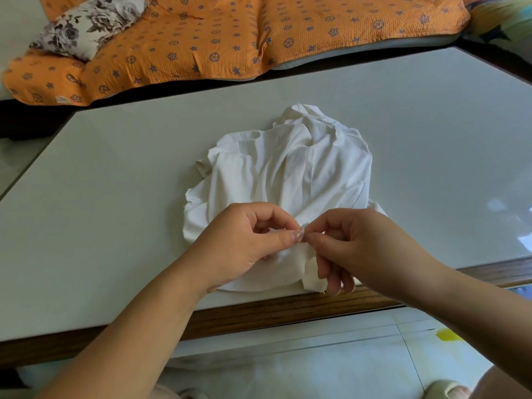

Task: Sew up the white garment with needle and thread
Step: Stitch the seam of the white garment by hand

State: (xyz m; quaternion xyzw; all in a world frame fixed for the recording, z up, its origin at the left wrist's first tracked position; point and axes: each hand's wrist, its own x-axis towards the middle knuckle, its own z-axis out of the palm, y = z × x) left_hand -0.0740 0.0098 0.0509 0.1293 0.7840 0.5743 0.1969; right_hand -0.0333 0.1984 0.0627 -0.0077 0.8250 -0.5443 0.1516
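Left hand (244,240) pinches a fold of the white garment (288,168); right hand (351,243) pinches the needle (304,232).

The garment (288,168) lies on the table (115,211); left hand (244,240) and right hand (357,246) meet at its six o'clock (needle (304,232) between their fingertips); quilt (201,38) behind, eleven o'clock.

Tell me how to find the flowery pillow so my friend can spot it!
Look past the table to the orange mat behind it. At the mat's left end lies the pillow. It is the only pale thing there, printed with big grey roses, not small blue stars.
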